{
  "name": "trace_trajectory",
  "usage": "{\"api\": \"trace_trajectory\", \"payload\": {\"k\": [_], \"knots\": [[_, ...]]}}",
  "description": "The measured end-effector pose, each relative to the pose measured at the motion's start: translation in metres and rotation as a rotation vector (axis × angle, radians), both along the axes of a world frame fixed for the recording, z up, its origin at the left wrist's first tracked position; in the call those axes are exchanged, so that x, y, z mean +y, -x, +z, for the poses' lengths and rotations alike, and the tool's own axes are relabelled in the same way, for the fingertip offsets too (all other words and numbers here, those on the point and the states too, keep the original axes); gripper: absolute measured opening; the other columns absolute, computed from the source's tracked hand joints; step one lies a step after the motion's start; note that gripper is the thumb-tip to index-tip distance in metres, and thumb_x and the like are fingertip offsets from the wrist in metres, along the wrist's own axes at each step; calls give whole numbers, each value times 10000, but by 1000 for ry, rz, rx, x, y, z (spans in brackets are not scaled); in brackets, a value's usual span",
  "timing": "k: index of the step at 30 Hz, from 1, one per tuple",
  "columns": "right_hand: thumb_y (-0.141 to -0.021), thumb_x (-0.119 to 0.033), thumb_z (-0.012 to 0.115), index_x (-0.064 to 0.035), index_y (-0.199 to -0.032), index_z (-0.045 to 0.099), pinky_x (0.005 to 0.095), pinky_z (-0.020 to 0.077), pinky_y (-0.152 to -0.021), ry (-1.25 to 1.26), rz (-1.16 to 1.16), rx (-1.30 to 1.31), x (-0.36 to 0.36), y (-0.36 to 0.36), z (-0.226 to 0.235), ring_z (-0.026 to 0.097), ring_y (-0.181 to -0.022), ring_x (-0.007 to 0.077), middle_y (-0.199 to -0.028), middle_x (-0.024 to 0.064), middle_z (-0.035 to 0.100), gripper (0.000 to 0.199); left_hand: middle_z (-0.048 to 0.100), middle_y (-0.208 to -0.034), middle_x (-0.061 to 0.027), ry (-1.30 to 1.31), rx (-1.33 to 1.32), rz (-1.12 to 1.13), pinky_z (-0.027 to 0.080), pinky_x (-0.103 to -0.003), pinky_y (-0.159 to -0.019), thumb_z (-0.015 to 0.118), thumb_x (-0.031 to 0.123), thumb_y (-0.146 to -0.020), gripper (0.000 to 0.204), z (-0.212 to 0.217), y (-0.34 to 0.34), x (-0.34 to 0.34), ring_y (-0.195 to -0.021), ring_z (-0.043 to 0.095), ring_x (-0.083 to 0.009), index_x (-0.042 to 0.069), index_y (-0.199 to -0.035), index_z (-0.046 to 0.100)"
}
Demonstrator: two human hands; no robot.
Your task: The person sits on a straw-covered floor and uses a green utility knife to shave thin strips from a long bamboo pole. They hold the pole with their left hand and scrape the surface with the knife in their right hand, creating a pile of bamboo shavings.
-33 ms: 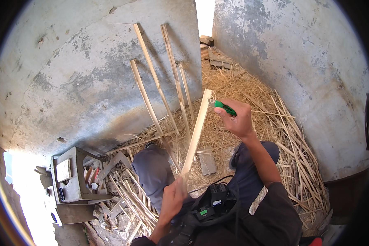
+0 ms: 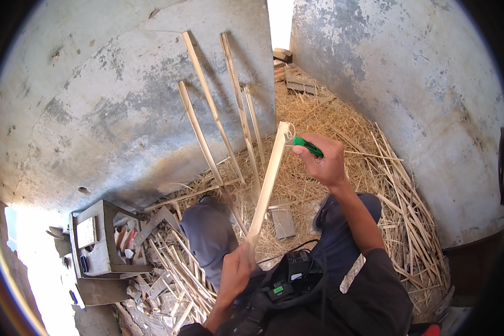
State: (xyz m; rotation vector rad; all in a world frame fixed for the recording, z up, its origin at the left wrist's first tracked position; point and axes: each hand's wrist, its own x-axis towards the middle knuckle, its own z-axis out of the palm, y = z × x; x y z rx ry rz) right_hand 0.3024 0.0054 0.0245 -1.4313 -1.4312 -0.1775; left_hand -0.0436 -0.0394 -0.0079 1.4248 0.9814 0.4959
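Note:
My left hand [image 2: 236, 271] is closed around the lower end of a pale wooden strip [image 2: 270, 182], which slants up and away from me between my knees. A small curl of shaving [image 2: 289, 132] clings to the strip's far end. Beside that end, my right hand [image 2: 327, 162] grips a green utility knife [image 2: 308, 147], with the thumb along its handle. The knife's tip is close to the curl; its blade is too small to make out, and I cannot tell whether it touches the wood.
Several wooden strips [image 2: 199, 131] lean against the grey wall [image 2: 112, 112] ahead. Shavings [image 2: 319, 120] cover the floor, with thin sticks [image 2: 406, 224] heaped along the right wall. To the left stands a wooden stool [image 2: 103, 246] with small items inside, near another stick pile [image 2: 176, 263].

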Motion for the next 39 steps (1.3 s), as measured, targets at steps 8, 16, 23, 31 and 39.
{"api": "trace_trajectory", "payload": {"k": [8,16,23,31,39], "knots": [[-1052,-382,752,-10,-1128,828,294,384,-523,64,-279,234,4,-50,7,556,-596,83,-738,19,712,388,489,-633,16,-29,48,-131,363,-296,-575,378,386,-1222,554,-3,14,-7,-593,443,-80,45,-817,539],[-1053,-414,748,-20,-1097,798,306,391,-539,33,6,171,-1,-17,1,527,-599,100,-735,22,670,400,531,-633,-81,-246,131,90,439,-366,-592,474,265,-1181,413,-2,-1,9,-579,507,-164,-24,-916,602],[-969,-399,833,-35,-1014,773,345,507,-531,-67,356,-22,-6,50,-20,677,-606,201,-785,77,718,371,509,-692,-1,-140,-71,84,394,-319,-586,436,291,-1205,439,4,-15,23,-630,461,-92,0,-918,597],[-912,-389,873,-93,-1049,795,350,545,-534,8,402,-151,-17,61,-16,711,-615,225,-811,31,741,336,427,-644,37,-49,-184,87,267,-256,-514,322,434,-1227,543,14,-30,26,-556,350,-52,90,-847,500],[-906,-359,891,-60,-1008,802,331,529,-522,-17,373,-173,-18,64,-10,700,-586,205,-794,48,751,328,416,-646,22,-48,-146,103,275,-278,-547,305,442,-1228,559,19,-33,22,-581,351,-75,85,-833,473]]}}
